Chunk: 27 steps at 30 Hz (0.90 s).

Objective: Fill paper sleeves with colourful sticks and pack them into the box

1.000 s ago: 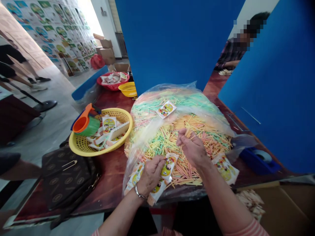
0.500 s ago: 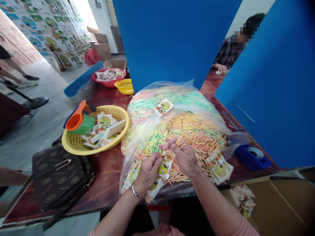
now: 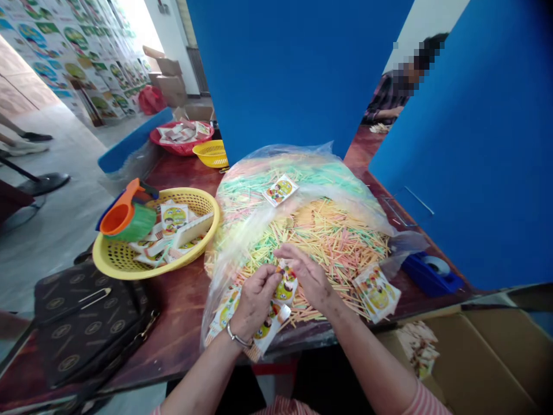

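Note:
My left hand (image 3: pixel 254 300) pinches the upper edge of a small printed packet (image 3: pixel 286 287) between thumb and fingers. Beside it, my right hand (image 3: pixel 313 282) has its fingers stretched out at the packet's top; no sticks show in that hand. Under both hands spreads a heap of thin pastel sticks (image 3: pixel 341 230) in a clear plastic bag (image 3: pixel 259 230). Below my left hand lie more packets (image 3: pixel 271 327). One packet (image 3: pixel 377 293) rests on the heap's right side, another (image 3: pixel 280 190) on the plastic farther back.
A yellow basket (image 3: pixel 151 271) with packets and an orange scoop (image 3: pixel 118 216) stands left, near a dark handbag (image 3: pixel 86 328). Blue panels (image 3: pixel 302 69) rise behind and right. A blue tape dispenser (image 3: pixel 432 274) sits at right, above a cardboard box (image 3: pixel 484 357). A co-worker (image 3: pixel 389 98) sits beyond.
My right hand has moved to the packet's mouth, and the bundle of sticks it held no longer shows. The view has shifted slightly right.

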{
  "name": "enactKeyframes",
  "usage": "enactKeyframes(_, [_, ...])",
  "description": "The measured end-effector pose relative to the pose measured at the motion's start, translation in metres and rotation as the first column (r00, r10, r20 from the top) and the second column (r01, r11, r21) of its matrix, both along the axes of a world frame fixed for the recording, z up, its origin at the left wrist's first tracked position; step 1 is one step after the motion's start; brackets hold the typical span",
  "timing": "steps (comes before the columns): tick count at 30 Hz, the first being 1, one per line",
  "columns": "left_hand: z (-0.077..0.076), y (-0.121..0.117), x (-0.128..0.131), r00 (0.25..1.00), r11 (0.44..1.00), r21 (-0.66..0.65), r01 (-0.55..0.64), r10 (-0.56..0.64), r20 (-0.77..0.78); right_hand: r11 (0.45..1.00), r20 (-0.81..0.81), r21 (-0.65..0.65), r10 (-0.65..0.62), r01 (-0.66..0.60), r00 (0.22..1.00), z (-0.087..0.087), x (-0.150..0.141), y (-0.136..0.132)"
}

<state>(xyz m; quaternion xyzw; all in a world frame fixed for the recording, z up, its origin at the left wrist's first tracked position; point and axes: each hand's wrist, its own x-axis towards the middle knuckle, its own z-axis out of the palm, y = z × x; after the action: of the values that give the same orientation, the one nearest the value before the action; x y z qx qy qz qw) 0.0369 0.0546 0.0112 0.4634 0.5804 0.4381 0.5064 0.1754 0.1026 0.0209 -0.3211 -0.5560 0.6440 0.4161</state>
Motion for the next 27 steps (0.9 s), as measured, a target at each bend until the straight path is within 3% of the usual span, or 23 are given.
enactKeyframes(2, [0.001,0.001,0.001,0.999,1.000,-0.002,0.013,-0.013,0.037,0.998,0.052,0.034,0.044,-0.046,0.998,0.001,0.003,-0.004])
enactKeyframes(5, [0.001,0.000,0.005,0.996,1.000,-0.028,0.009,-0.007,0.093,0.996,0.008,-0.014,-0.083,0.083,0.997,0.001,0.005,-0.015])
enactKeyframes(10, [0.005,-0.004,0.022,0.999,1.000,0.003,0.005,-0.005,0.046,0.961,0.218,-0.088,-0.237,0.261,0.947,-0.002,0.018,-0.034])
enactKeyframes(14, [0.009,-0.014,0.020,0.996,0.997,-0.030,0.065,-0.067,-0.063,0.899,0.371,0.004,-0.408,0.438,0.834,-0.001,0.078,-0.033])
enactKeyframes(16, [0.008,-0.023,0.009,0.978,0.992,-0.071,0.107,-0.118,-0.173,0.875,0.531,0.131,-0.459,0.467,0.712,-0.004,0.120,-0.028])
enactKeyframes(19, [-0.003,-0.042,-0.010,0.895,0.981,-0.037,0.189,-0.188,-0.405,0.850,0.712,0.346,-0.513,0.397,0.480,-0.021,0.170,-0.025])
enactKeyframes(21, [-0.015,-0.055,-0.019,0.815,0.960,0.140,0.241,-0.122,-0.567,0.823,0.733,0.482,-0.567,0.302,0.377,-0.040,0.186,-0.027])
enactKeyframes(23, [-0.029,-0.066,-0.022,0.718,0.921,0.250,0.299,-0.044,-0.695,0.787,0.715,0.581,-0.615,0.206,0.333,-0.060,0.189,-0.031])
enactKeyframes(27, [-0.053,-0.077,-0.022,0.531,0.859,0.281,0.429,0.012,-0.848,0.723,0.670,0.679,-0.681,0.125,0.295,-0.085,0.180,-0.036])
